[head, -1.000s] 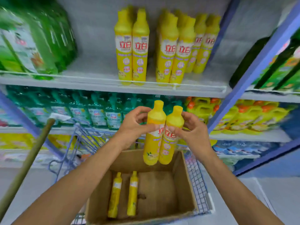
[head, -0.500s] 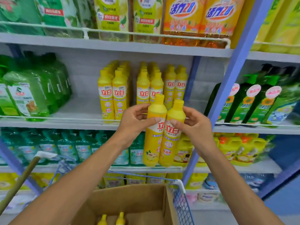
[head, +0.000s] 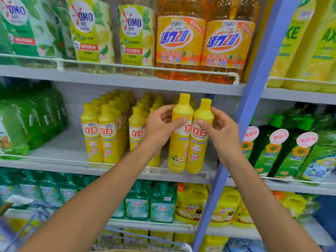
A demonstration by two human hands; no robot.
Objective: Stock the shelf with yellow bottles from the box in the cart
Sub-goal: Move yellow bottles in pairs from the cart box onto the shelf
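Two yellow bottles are shown upright, touching side by side. The left bottle (head: 179, 148) is gripped at its shoulder by the left hand (head: 160, 126), the right bottle (head: 197, 151) by the right hand (head: 220, 131). Their bases are seen at the front edge of the shelf (head: 63, 148), near its right end. Four stocked rows (head: 107, 135) are visible to their left.

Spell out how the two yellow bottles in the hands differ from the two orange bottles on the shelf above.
The yellow bottles are slim and opaque; the orange bottles are wide and see-through. The left hand and right hand grip the yellow bottles at the middle shelf's front; the orange bottles stand untouched on the upper shelf. Both pairs are upright, side by side.
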